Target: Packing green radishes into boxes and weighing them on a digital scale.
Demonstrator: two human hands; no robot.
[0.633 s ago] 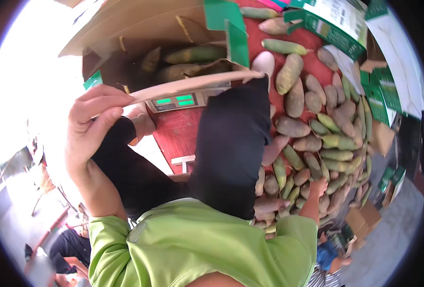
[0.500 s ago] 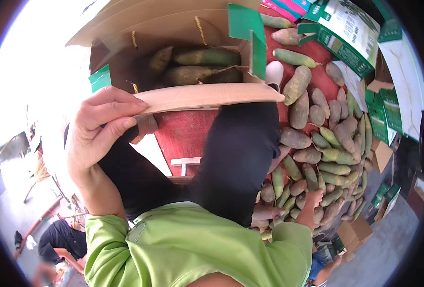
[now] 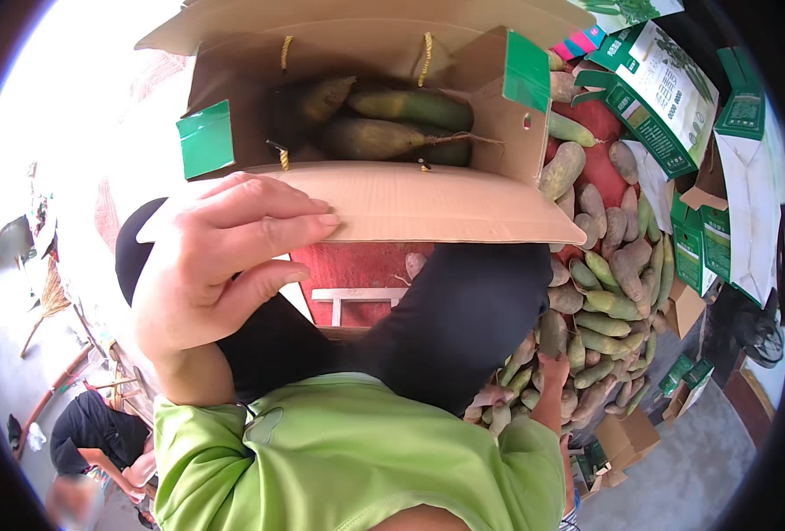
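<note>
A cardboard carton (image 3: 339, 57) with green-printed end flaps stands in front of me, its top open. Several green and brown radishes (image 3: 413, 108) lie inside it. My left hand (image 3: 224, 239) pinches the near flap (image 3: 463, 203), thumb below and fingers over the top. Down at my right side, my right hand (image 3: 552, 361) is small in view, its fingers closed around the lower end of a radish (image 3: 552, 334) in the pile. My arm and sleeve partly hide that spot.
Loose radishes (image 3: 609, 305) spread over a red cloth (image 3: 598, 159) on my right. Green-and-white cartons (image 3: 667, 97) stand beyond them, with a brown box (image 3: 630, 438) lower right. A white frame (image 3: 357, 296) lies between my knees. Another person (image 3: 100, 434) is at lower left.
The carton appears lower and farther right, its near flap tilted so more of its face shows. My left hand still grips that flap. My right hand has come in against a radish.
</note>
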